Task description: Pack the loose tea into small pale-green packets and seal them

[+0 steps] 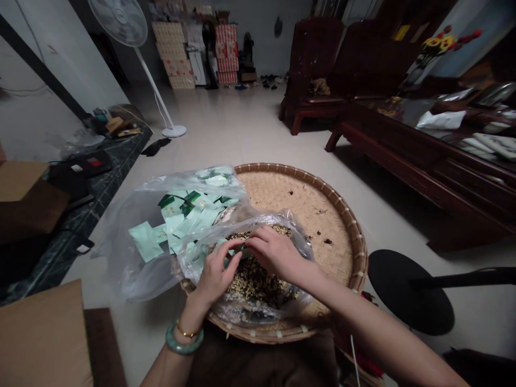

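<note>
— What's the biggest thing in front of you?

— A round woven tray (342, 215) resting on my lap, its far half bare except for a few dark crumbs. Over its left rim lies a large clear plastic bag (121, 258) full of pale green sachets (177, 220), a few of them darker green.

— And on the near part of the tray?

— A second, smaller clear bag (282, 301) lies open there, holding a heap of dark loose leaves and husks (258, 282). It sits just right of the sachet bag, touching it.

— Where are your hands?

— Both are over that heap. My left hand (215, 274) comes up from the near edge, with a green bangle (183, 344) and a thin gold bracelet at the wrist. My right hand (274, 250) reaches in from the right, palm down.

— Open or closed?

— Both have their fingertips pinched together, and the two pinches meet on one small green sachet (238, 249) held just above the loose leaves. I can't see much of it; my fingers cover most of it.

— Anything else nearby?

— A black round stool (403, 290) stands on the floor to the right of the tray, and a white standing fan (133, 48) is far off on the left.
</note>
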`<control>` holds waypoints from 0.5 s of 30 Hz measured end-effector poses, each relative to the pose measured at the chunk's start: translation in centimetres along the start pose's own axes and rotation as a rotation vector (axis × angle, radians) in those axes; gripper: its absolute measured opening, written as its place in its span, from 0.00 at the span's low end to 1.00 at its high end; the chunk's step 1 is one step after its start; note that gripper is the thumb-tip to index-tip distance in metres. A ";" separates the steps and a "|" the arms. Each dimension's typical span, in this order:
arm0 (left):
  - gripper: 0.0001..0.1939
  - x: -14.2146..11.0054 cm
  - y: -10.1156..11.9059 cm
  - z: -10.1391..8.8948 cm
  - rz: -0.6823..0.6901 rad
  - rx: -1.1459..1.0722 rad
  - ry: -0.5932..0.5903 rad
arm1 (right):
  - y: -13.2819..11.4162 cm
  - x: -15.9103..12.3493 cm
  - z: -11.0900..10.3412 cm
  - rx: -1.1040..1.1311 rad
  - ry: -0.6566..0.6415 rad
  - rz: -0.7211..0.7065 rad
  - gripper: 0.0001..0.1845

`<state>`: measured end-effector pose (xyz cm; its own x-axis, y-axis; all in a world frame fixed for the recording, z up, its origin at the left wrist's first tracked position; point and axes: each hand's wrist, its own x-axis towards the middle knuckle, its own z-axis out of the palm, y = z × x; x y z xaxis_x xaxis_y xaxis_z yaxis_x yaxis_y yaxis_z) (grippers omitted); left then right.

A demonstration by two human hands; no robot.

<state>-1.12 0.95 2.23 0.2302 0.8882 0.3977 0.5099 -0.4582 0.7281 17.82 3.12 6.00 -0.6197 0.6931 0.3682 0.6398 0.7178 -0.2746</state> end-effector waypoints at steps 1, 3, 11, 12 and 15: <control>0.12 0.1 0.1 -0.2 0.029 0.023 -0.003 | 0.0 0.0 -0.1 -0.002 -0.020 0.004 0.11; 0.13 0.4 0.2 -0.7 0.084 0.059 -0.021 | 0.0 0.0 -0.3 -0.008 -0.082 0.015 0.10; 0.10 1.1 -0.1 -1.5 0.234 0.210 -0.120 | -0.1 0.3 -1.4 0.107 -0.255 0.164 0.11; 0.09 1.1 -0.1 -1.5 0.224 0.218 -0.114 | -0.1 0.3 -1.5 0.122 -0.267 0.178 0.11; 0.07 1.2 -0.2 -1.3 0.185 0.218 -0.105 | -0.1 0.5 -1.8 0.145 -0.290 0.196 0.09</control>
<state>-2.03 2.02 3.30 0.4145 0.7945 0.4438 0.6149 -0.6041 0.5069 18.25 3.25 7.79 -0.6080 0.7932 0.0347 0.7010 0.5568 -0.4456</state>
